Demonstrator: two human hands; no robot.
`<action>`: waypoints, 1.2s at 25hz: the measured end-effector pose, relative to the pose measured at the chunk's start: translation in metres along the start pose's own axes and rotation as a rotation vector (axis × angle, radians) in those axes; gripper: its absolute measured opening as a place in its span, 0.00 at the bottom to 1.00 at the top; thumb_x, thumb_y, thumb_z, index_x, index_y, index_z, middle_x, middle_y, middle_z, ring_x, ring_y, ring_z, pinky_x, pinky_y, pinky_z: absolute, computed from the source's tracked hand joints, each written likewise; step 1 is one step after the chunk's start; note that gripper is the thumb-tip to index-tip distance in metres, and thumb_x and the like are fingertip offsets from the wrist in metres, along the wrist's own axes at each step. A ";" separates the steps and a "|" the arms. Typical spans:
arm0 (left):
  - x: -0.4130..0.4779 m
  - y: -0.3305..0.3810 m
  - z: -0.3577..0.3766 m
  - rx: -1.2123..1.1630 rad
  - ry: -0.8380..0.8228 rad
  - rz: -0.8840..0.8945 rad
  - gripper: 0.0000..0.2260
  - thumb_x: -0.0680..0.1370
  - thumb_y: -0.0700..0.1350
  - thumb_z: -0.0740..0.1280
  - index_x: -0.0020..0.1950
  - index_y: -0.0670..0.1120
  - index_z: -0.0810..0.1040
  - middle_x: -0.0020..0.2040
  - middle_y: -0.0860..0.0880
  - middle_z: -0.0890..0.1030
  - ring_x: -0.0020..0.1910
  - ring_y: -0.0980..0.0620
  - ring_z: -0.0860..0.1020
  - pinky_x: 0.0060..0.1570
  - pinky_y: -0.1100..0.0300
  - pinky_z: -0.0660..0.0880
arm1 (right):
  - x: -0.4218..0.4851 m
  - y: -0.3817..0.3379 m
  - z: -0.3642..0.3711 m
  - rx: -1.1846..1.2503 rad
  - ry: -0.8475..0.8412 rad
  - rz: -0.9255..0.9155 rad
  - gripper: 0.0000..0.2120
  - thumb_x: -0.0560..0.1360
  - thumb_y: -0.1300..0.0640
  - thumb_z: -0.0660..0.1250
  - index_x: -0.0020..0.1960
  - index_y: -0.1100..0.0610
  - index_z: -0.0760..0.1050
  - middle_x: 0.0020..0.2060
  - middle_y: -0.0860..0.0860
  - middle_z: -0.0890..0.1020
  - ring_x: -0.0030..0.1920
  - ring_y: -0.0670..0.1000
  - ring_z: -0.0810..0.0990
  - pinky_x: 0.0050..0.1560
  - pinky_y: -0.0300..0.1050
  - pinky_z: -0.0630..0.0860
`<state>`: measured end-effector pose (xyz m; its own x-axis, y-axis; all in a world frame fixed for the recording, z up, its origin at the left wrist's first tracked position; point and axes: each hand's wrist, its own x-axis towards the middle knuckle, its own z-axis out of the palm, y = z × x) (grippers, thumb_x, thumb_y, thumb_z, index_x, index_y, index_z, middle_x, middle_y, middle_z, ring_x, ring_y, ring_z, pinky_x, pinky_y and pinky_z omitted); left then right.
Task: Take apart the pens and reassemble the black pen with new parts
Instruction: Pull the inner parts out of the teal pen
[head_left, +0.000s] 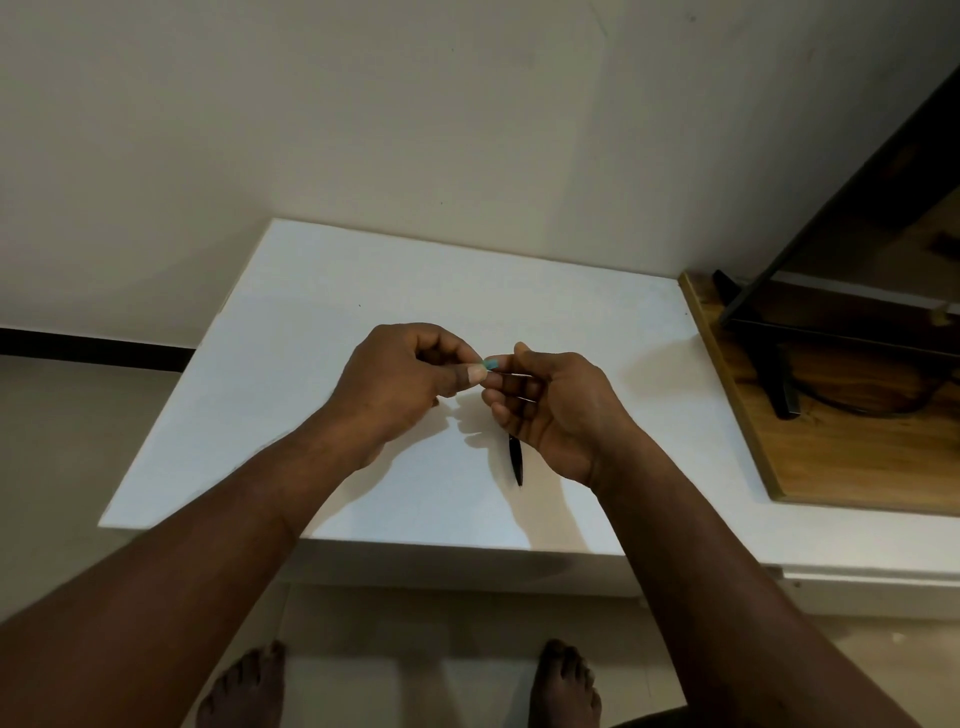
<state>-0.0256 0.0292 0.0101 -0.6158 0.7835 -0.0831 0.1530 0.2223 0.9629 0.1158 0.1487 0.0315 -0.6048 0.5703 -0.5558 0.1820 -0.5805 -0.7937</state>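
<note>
Both hands are raised close together above the white table (322, 322). My left hand (400, 382) pinches a small teal pen part (490, 363) between thumb and forefinger. My right hand (556, 410) is curled around thin pen parts, with a slim rod (514, 373) showing between its fingers and reaching toward the teal part. A black pen piece (516, 461) lies on the table just below my right hand, its upper end hidden behind the palm. What else my right hand holds is hidden.
A wooden board (852, 457) lies on the table's right side and bears a black stand (779, 384) with a cable. A pale wall stands behind the table. My bare feet (566, 686) are on the floor under the near edge.
</note>
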 end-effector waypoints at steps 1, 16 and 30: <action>0.000 0.000 0.000 0.004 0.006 0.005 0.04 0.72 0.48 0.80 0.44 0.54 0.87 0.40 0.56 0.87 0.36 0.64 0.82 0.37 0.64 0.75 | 0.000 0.001 0.000 -0.003 -0.005 -0.003 0.16 0.86 0.54 0.62 0.53 0.64 0.83 0.42 0.58 0.87 0.38 0.52 0.86 0.37 0.42 0.83; -0.004 0.013 -0.005 0.400 0.071 0.273 0.06 0.71 0.47 0.80 0.45 0.56 0.86 0.43 0.58 0.84 0.41 0.60 0.81 0.41 0.67 0.73 | -0.004 -0.001 0.005 0.015 -0.053 0.002 0.16 0.87 0.58 0.58 0.54 0.66 0.81 0.43 0.62 0.88 0.42 0.56 0.88 0.42 0.44 0.85; -0.003 0.012 -0.007 0.534 0.069 0.441 0.10 0.74 0.43 0.77 0.53 0.53 0.87 0.47 0.55 0.83 0.43 0.60 0.78 0.44 0.67 0.73 | -0.004 -0.001 0.005 0.013 -0.062 0.011 0.16 0.87 0.60 0.58 0.54 0.67 0.81 0.47 0.63 0.88 0.41 0.56 0.88 0.43 0.43 0.86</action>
<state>-0.0270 0.0253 0.0236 -0.4540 0.8313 0.3207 0.7486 0.1606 0.6433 0.1147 0.1441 0.0356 -0.6500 0.5270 -0.5474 0.1789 -0.5940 -0.7843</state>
